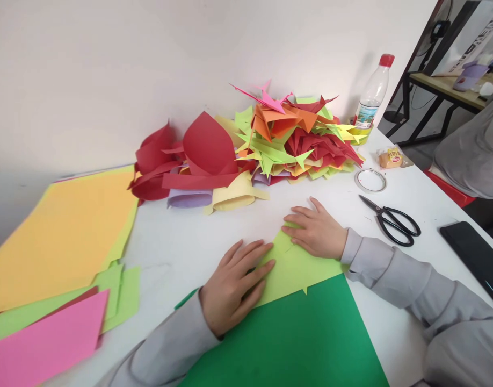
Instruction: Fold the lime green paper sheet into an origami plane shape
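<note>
A lime-green sheet of paper (298, 269), folded to a point at its far end, lies partly over a dark green sheet (298, 333). My left hand (240, 282) rests on the lime paper's left side, fingers stretched out. At the far tip, my right hand (313, 231) lies on the same paper with its fingers spread. Neither hand grips anything. A small notch of paper sticks out at the near edge of the lime sheet. The left forearm covers part of the dark green sheet.
Folded paper shapes (278, 140) are heaped against the wall. To the right are a bottle (369, 99), a tape roll (370, 180), a wrapped snack (391, 157), black scissors (393, 221) and a phone (478, 260). Orange sheets (77, 231) and a pink sheet (53, 336) lie left. A person's sleeve (468, 145) shows at right.
</note>
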Motion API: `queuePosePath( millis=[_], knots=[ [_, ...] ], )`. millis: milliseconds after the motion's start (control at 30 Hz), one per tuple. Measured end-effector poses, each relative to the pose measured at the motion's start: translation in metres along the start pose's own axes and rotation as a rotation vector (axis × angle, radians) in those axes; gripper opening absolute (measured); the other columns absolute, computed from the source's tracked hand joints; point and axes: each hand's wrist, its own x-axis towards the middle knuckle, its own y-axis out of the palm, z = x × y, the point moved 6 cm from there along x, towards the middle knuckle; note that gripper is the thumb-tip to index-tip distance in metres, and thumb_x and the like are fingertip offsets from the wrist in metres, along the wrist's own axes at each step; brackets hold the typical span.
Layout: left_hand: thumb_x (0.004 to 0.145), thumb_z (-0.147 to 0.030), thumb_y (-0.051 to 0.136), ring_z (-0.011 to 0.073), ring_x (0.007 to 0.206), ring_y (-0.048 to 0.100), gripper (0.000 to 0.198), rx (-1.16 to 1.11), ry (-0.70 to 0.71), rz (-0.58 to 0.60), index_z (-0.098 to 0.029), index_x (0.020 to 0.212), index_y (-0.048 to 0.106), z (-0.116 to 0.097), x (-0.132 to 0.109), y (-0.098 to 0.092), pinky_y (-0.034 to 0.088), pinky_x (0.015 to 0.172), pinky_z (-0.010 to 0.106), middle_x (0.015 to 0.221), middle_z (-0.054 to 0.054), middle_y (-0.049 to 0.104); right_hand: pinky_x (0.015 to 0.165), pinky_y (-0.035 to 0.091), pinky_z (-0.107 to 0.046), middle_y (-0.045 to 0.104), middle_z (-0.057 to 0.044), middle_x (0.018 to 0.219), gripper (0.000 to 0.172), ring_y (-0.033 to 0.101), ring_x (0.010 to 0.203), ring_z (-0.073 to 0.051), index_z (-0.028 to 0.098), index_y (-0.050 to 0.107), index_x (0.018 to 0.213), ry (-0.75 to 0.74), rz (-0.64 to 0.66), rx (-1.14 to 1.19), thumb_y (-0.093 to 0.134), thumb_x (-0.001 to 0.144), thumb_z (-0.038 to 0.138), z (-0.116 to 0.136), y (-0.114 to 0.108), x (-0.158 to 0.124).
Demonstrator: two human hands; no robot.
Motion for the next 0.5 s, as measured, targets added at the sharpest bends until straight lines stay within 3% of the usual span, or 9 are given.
queuePosePath(
  millis=[267,500],
  knots=[
    [0.084,-0.012,0.045,0.0286,0.132,0.042,0.035,-0.007,-0.006,-0.003,-0.022,0.112,0.064,0.001,-0.025,-0.018,0.03,0.108,0.057,0.137,0.01,0.053,0.105,0.021,-0.063,0.06,-0.01,0.126,0.031,0.046,0.124,-0.028,0.022,0.061,0.121,0.004,0.003,0.015,0.043,0.096,0.031,-0.001,0.002,-0.001],
    [0.084,-0.01,0.044,0.0279,0.132,0.041,0.035,-0.034,-0.01,-0.002,-0.021,0.113,0.062,0.0,-0.035,-0.023,0.031,0.108,0.058,0.137,0.011,0.053,0.104,0.021,-0.064,0.06,-0.011,0.126,0.032,0.046,0.124,-0.029,0.021,0.061,0.12,0.01,0.01,0.029,0.043,0.096,0.031,-0.001,0.002,-0.001]
  ],
)
